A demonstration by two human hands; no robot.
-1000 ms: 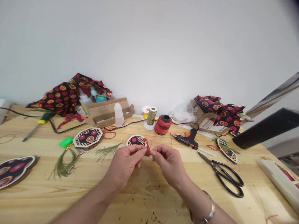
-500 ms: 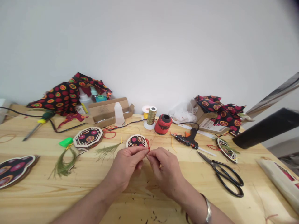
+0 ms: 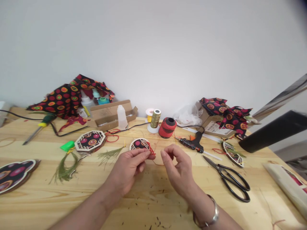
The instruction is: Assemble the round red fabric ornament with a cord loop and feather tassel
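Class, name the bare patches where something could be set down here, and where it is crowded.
Free: the table front left, this side of the green tassel; the gap between right hand and scissors. Crowded: the back strip with fabric, box, spools, glue gun; around the left hand pinching red thread.

wall [image 3: 153,48]: plain white, matte | table [image 3: 48,204]: light wood, against wall | light: even, soft

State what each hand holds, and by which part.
The left hand pinches the red cord at its bunched end, beside the round ornament. The right hand is open, holding nothing.
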